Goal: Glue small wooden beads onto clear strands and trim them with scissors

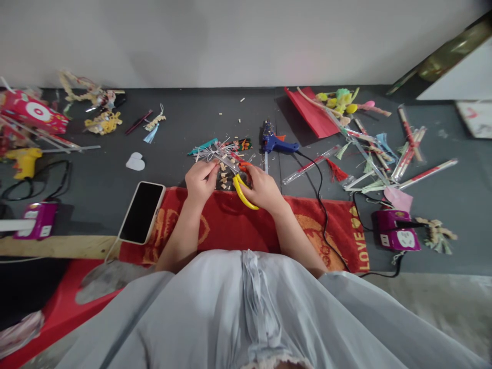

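1. Right hand (pixel 265 188): my fingers are wrapped around the yellow-handled scissors (pixel 237 183); the blades point left and toward the back edge of the table (pixel 172 133).
2. Left hand (pixel 200 180): my thumb and fingertips are pinched narrow beside the blades; I cannot tell what they grip.
3. Scissors position: mid-table, just beyond the red towel (pixel 238 220) along the front edge.
4. White strands (pixel 207 152): just past my left hand.
5. Blue glue gun (pixel 282 144): right of the scissors, toward the back edge.
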Demonstrator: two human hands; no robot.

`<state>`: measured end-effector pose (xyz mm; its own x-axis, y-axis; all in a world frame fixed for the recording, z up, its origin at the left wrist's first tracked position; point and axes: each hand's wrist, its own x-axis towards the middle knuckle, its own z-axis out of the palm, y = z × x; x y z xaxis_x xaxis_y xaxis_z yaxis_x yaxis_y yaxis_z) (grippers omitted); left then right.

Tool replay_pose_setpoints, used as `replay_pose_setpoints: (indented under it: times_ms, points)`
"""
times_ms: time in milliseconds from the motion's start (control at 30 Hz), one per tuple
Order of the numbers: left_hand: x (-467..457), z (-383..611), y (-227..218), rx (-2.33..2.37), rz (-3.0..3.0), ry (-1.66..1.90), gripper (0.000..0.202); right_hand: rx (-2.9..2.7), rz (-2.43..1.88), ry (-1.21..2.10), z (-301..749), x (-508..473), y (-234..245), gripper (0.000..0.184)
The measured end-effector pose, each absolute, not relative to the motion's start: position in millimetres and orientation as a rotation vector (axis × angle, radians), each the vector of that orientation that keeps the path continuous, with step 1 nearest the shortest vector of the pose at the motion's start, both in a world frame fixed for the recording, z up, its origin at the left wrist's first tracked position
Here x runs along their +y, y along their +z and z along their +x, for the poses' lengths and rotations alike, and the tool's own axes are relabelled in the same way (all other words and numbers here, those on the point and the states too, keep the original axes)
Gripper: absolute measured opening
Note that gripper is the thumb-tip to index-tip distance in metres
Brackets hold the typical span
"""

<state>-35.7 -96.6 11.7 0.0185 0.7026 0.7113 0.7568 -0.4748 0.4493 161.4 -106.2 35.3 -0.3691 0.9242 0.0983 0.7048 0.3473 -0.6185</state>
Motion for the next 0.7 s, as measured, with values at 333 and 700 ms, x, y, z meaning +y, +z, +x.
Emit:
replay_pose_setpoints:
  times_ms: [333,700]
  points:
    - [-98.8,-32.8,13.8,-1.7,-2.251,-1.444,0.035,-2.185,-1.407,0.664,163.7,-105.3,34.5,0.046]
    - [-102.6,-26.8,21.7,-1.742,-2.39,-1.494,0.044,-2.126,-1.288,0.679,164.9,-105.2,35.0,0.049]
